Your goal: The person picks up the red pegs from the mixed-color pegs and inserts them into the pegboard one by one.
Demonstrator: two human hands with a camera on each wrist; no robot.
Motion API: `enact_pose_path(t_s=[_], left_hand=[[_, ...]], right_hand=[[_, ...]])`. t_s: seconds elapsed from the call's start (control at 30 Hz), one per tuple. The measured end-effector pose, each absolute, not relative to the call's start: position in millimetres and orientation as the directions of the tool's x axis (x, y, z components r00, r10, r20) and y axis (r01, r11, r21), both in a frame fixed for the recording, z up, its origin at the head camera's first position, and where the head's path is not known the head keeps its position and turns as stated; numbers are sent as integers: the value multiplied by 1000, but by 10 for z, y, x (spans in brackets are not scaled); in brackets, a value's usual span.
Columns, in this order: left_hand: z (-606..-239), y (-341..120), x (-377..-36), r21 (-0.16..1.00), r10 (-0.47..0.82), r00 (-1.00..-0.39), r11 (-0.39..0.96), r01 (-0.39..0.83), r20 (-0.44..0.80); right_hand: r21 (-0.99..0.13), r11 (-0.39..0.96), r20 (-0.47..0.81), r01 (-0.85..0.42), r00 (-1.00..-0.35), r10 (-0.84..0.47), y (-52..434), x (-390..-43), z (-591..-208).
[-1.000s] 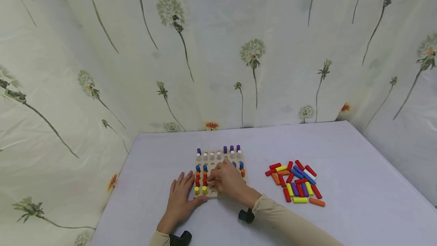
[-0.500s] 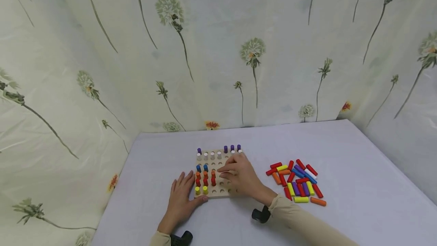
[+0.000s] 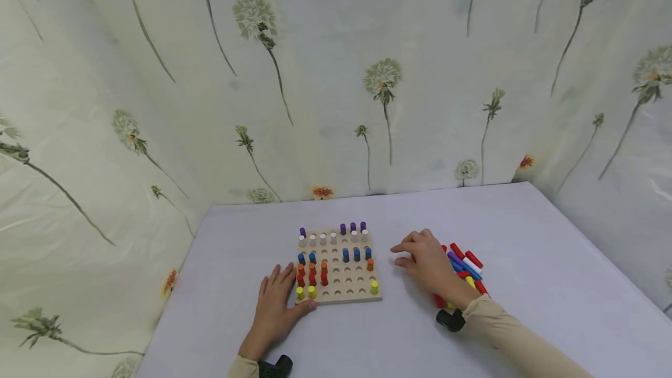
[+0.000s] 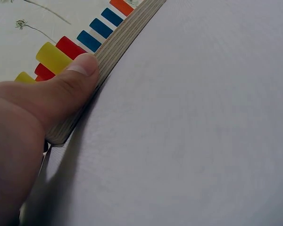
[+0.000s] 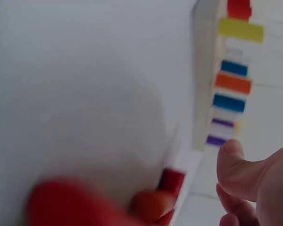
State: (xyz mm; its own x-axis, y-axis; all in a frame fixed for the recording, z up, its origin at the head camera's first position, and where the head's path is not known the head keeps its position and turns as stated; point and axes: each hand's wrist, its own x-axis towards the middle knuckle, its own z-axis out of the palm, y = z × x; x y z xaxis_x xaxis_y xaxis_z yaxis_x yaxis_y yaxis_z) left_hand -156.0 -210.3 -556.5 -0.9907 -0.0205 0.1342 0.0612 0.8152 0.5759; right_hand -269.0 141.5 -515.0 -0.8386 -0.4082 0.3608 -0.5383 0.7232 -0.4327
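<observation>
Wooden peg board [image 3: 346, 284] lies flat on the white worktop [image 3: 525, 238], near-centre. Standing pegs on it: purple and white in the far rows, blue in the middle row, then orange and red toward the left, and yellow pegs along the near row.

Left hand [image 3: 275, 303] lies flat on the worktop at the board's near left corner, fingers straight and relaxed. The left wrist view shows the thumb [image 4: 66, 87] pressed against the board's layered edge [image 4: 118, 40], with yellow [image 4: 52, 57] and red pegs just behind it. Grip is apart, holding nothing.

Right hand [image 3: 427, 264] hovers to the right of the board, above the left part of the pile of loose pegs [image 3: 467, 264]. Fingers are loosely curled and point left toward the board. No peg is visible between them in the head view; the right wrist view is blurred and shows only the thumb [image 5: 236, 165] with red pegs below, so grip reads as loose and empty.

Pile contains red, blue, white, purple and yellow pegs lying on their sides, well apart from the board.
</observation>
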Motion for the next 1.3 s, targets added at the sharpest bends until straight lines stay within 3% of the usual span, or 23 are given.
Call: enact_pose_path(t_s=[0.17,0.53,0.97,1.3], left_hand=[[-5572,-2099,-1558,571,-26,-992,819,47,120],[-5563,-2079,-1547,571,-35,-992,820,40,120],[-5553,-2083,-1560,566,-40,-992,824,33,117],[-5553,-2085,-1552,573,-33,-992,818,43,122]], right_hand=[[-383,766,294,-516,-854,-428,1597,-2688,-5241],[-385,786,225,-484,-875,-429,1601,-2675,-5262],[-326,791,260,-517,-854,-451,1577,-2716,-5301],[-406,758,320,-511,-856,-405,1516,-2690,-5259]])
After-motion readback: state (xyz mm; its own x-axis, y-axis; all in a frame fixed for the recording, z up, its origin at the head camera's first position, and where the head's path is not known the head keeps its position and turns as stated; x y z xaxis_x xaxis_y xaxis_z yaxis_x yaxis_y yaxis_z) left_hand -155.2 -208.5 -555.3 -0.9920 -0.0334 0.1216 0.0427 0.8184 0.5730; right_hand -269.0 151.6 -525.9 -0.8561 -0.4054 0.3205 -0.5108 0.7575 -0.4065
